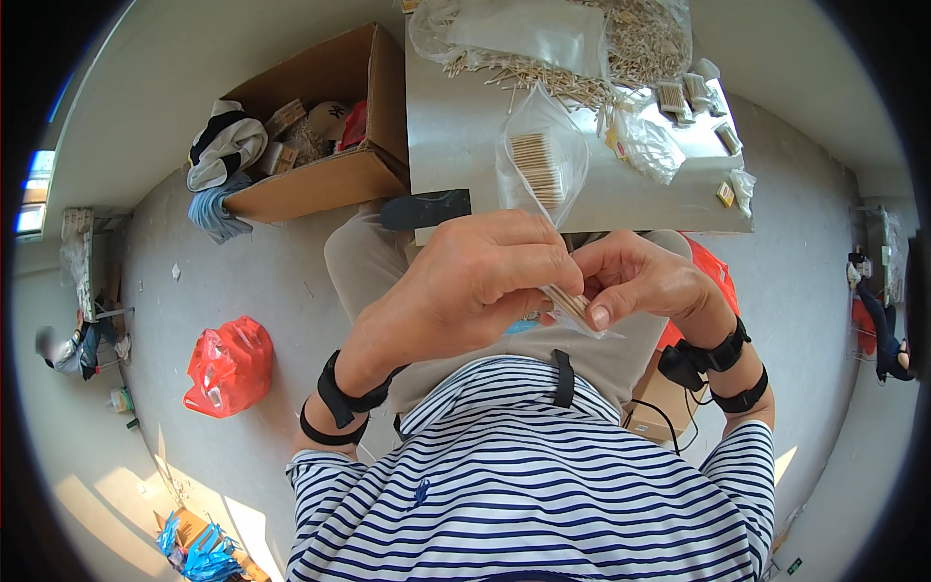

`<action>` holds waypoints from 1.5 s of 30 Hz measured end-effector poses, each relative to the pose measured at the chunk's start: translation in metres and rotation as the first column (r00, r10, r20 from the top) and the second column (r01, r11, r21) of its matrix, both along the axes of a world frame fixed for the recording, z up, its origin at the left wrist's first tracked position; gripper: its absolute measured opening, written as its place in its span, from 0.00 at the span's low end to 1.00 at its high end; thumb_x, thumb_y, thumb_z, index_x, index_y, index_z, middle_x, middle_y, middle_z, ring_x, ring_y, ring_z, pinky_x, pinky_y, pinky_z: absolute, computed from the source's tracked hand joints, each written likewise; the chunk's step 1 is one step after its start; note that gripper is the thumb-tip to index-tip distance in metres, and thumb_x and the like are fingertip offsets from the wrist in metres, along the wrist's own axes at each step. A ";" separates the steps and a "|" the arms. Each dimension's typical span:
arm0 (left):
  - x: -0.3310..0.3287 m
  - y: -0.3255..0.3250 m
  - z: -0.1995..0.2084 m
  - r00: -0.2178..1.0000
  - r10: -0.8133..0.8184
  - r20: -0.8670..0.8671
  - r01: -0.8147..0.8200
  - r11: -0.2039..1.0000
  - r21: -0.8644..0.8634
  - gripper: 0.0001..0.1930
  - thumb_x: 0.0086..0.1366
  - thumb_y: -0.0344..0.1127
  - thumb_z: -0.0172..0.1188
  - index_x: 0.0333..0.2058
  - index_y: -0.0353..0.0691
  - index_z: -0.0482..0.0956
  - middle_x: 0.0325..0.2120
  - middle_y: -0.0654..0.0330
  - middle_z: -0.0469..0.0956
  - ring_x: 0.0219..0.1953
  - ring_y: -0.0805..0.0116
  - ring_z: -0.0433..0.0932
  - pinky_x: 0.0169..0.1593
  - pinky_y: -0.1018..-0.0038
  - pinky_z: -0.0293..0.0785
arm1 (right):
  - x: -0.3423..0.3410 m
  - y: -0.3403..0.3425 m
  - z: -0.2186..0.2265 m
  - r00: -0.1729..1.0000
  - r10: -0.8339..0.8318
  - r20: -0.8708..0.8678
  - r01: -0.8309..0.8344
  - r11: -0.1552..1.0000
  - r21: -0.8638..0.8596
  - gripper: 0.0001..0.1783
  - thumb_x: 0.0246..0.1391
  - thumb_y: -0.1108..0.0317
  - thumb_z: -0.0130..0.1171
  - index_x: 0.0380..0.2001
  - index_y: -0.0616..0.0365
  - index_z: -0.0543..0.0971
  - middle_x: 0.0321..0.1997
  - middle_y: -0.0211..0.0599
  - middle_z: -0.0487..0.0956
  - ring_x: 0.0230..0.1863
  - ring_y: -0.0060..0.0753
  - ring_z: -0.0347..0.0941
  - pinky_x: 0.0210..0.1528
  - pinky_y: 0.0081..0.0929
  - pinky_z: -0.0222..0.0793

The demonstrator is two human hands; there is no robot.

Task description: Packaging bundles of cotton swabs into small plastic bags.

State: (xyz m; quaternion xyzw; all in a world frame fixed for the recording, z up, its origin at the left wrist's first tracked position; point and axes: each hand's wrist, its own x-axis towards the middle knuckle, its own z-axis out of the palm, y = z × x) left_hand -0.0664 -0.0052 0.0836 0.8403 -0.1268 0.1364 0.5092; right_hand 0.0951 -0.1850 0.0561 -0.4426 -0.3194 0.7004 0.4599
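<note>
In front of my lap, both hands are closed around a small clear plastic bag (605, 335) with a bunch of thin wooden sticks (568, 303), apparently cotton swabs, in it. My left hand (470, 281) pinches the sticks from above, its fingers curled over them. Thumb and fingers of my right hand (640, 281) grip the bag's lower right side. Just beyond the hands, at the table's near edge, lies a larger clear bag (576, 184) with a neat row of cotton swabs (536, 165) in it. My left hand partly hides its near end.
The metal table (446, 126) bears a heap of loose cotton swabs (645, 48) and several small filled packs (671, 97). An open cardboard box (310, 189) with clothes stands to the left. A red plastic bag (231, 367) sits on the floor. People are far off at both sides.
</note>
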 end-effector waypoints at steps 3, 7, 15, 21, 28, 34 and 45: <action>0.000 -0.003 -0.003 0.999 0.019 0.031 -0.020 0.999 0.025 0.15 0.47 0.19 0.69 0.36 0.38 0.83 0.33 0.59 0.79 0.34 0.63 0.79 0.37 0.73 0.76 | 0.004 0.003 0.008 1.000 0.022 0.005 -0.022 0.998 -0.062 0.29 0.47 0.64 0.73 0.51 0.69 0.78 0.42 0.33 0.82 0.44 0.21 0.75 0.48 0.21 0.70; 0.001 0.002 -0.001 0.988 0.146 0.051 -0.144 0.988 -0.053 0.17 0.46 0.22 0.71 0.38 0.37 0.82 0.32 0.60 0.79 0.33 0.67 0.79 0.37 0.76 0.75 | 0.007 0.010 0.029 0.989 -0.066 0.131 0.073 0.996 -0.050 0.29 0.47 0.63 0.73 0.50 0.69 0.79 0.39 0.32 0.82 0.41 0.20 0.75 0.45 0.22 0.71; 0.037 0.007 -0.060 0.643 0.671 -0.370 -0.758 0.627 -0.181 0.15 0.58 0.29 0.69 0.40 0.34 0.72 0.23 0.63 0.78 0.25 0.78 0.74 0.30 0.81 0.69 | 0.025 0.081 0.030 -0.336 -0.170 0.927 -0.186 0.976 0.111 0.11 0.38 0.72 0.65 0.30 0.64 0.82 0.32 0.49 0.79 0.34 0.47 0.79 0.35 0.39 0.74; 0.054 0.003 -0.088 0.672 0.693 -0.261 -0.740 0.630 -0.235 0.14 0.59 0.25 0.62 0.43 0.35 0.70 0.19 0.60 0.77 0.21 0.78 0.73 0.26 0.78 0.68 | 0.025 0.121 0.017 -0.539 0.042 0.841 -0.267 0.939 -0.218 0.07 0.39 0.75 0.63 0.27 0.58 0.84 0.34 0.45 0.79 0.38 0.44 0.80 0.36 0.38 0.75; 0.055 0.009 -0.094 0.684 0.701 -0.200 -0.709 0.576 -0.405 0.13 0.56 0.20 0.53 0.41 0.35 0.69 0.18 0.52 0.75 0.20 0.57 0.76 0.28 0.66 0.70 | 0.010 0.125 0.010 -0.455 -0.095 0.886 -0.395 0.912 -0.105 0.06 0.41 0.74 0.64 0.27 0.58 0.84 0.38 0.45 0.77 0.38 0.45 0.79 0.37 0.39 0.75; 0.055 0.004 -0.090 0.715 0.664 -0.221 -0.686 0.602 -0.409 0.13 0.58 0.19 0.52 0.43 0.35 0.69 0.18 0.63 0.75 0.21 0.80 0.70 0.27 0.80 0.67 | 0.029 0.127 -0.011 -0.405 0.084 0.910 -0.317 0.921 -0.226 0.08 0.43 0.72 0.64 0.29 0.61 0.83 0.40 0.49 0.77 0.40 0.47 0.79 0.39 0.39 0.76; 0.051 0.006 -0.094 0.763 0.614 -0.202 -0.626 0.623 -0.470 0.15 0.55 0.21 0.54 0.43 0.35 0.70 0.17 0.66 0.70 0.21 0.81 0.65 0.28 0.81 0.62 | 0.039 0.138 -0.057 -0.416 0.189 0.890 -0.184 0.941 -0.285 0.10 0.46 0.70 0.64 0.33 0.62 0.82 0.46 0.54 0.77 0.42 0.47 0.82 0.39 0.36 0.79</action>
